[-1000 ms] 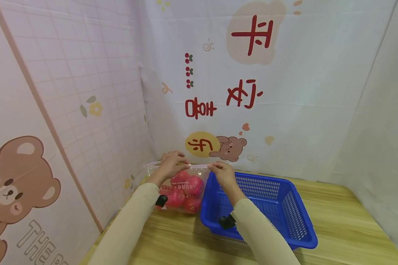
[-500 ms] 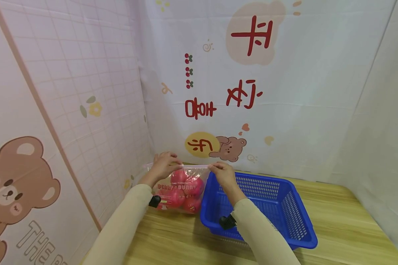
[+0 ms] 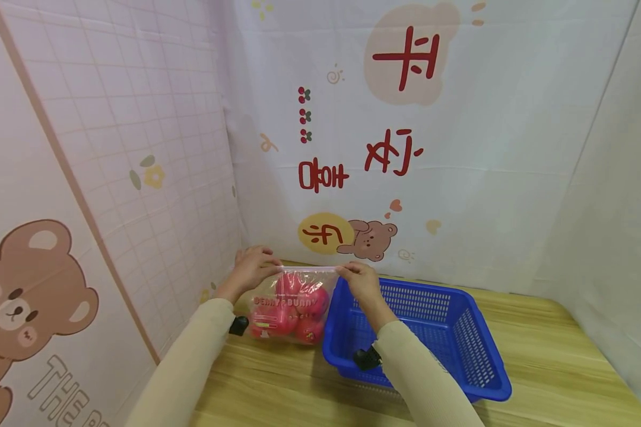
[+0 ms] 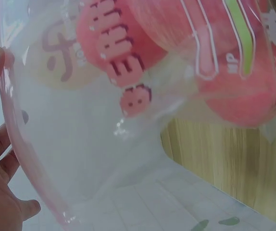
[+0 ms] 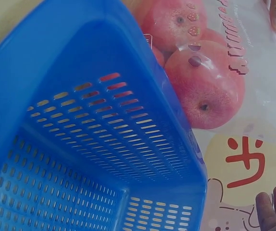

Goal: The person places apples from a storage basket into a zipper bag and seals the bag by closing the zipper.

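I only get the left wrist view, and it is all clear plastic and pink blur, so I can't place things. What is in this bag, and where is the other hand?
Observer: The clear zip bag holds red apples; the right wrist view shows their stem dimples.
Operator: And the other hand?
Observer: The right hand pinches the bag's top edge at its right end; the left hand holds the left end.
Operator: Anything beside the bag?
Observer: A blue slotted basket stands on the wooden table, right of the bag, apparently empty.
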### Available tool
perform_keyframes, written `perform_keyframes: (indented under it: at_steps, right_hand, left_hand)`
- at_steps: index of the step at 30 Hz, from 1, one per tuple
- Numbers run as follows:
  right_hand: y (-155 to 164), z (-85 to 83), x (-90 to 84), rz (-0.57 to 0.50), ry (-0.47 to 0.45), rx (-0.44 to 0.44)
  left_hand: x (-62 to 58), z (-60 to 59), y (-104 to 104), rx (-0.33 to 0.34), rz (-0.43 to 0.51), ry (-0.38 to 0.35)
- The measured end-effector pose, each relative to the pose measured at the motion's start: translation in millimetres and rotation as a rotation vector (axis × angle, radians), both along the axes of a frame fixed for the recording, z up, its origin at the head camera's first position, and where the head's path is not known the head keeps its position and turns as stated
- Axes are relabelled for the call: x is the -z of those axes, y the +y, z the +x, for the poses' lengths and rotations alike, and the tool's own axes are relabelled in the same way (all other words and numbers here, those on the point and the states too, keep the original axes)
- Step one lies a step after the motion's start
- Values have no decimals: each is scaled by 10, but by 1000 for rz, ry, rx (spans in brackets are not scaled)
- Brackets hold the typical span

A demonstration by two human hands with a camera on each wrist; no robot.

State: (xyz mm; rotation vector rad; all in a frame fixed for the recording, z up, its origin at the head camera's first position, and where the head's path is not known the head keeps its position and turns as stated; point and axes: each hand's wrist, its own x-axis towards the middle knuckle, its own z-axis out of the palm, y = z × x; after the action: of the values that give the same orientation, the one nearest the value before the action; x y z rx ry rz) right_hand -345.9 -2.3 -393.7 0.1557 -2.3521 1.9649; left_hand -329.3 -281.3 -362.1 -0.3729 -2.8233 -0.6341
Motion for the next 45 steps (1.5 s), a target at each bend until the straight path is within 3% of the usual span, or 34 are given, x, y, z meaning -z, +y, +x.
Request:
perform_keyframes:
  at_steps: [24,35,45]
  right_hand:
    - [4,-6,13,-3,1,8]
    - [3,-37,30,-6,7,24]
    - [3,-14,13,6,-2,26]
  left_hand:
    - [45,69,-459,-55,74,-9]
    - [57,121,-730,-93,30,6]
    - [46,174,-848,-117,21,12]
